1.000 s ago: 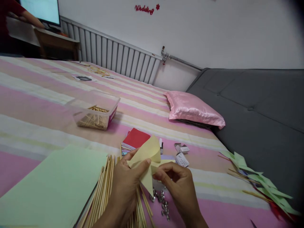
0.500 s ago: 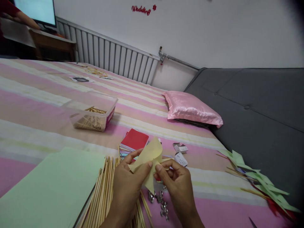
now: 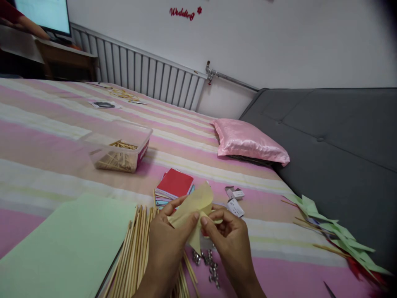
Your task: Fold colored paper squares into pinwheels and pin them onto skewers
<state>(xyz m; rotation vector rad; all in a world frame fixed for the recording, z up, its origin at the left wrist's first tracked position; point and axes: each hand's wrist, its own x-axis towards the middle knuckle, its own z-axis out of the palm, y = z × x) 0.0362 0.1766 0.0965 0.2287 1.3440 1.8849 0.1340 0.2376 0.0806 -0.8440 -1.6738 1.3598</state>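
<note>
A pale yellow paper pinwheel [image 3: 201, 198], its corners folded in toward the middle, is held up between my two hands. My left hand [image 3: 169, 236] pinches it from the left, thumb pressed near the centre. On its right side my right hand [image 3: 231, 238] grips a folded corner between thumb and fingers, also close to the centre. Below the paper lie small shiny metal pieces [image 3: 211, 265]. A bundle of thin wooden sticks [image 3: 133, 248] lies under and beside my left wrist. Just behind my hands is a stack of coloured paper squares with a red sheet [image 3: 176, 182] on top.
Light green sheets [image 3: 68, 240] lie at the left. A clear plastic box [image 3: 141, 145] holds short sticks. Small boxes [image 3: 235, 207] lie beyond my right hand. Green paper pinwheels [image 3: 347, 240] on sticks lie at right, near a dark pointed blade [image 3: 329, 289]. A person's arm [image 3: 31, 27] shows at top left.
My right thumb and fingers have shifted slightly left toward the paper's centre, bringing the right corner inward. The surroundings stay as they were, apart from a slight view shift.
</note>
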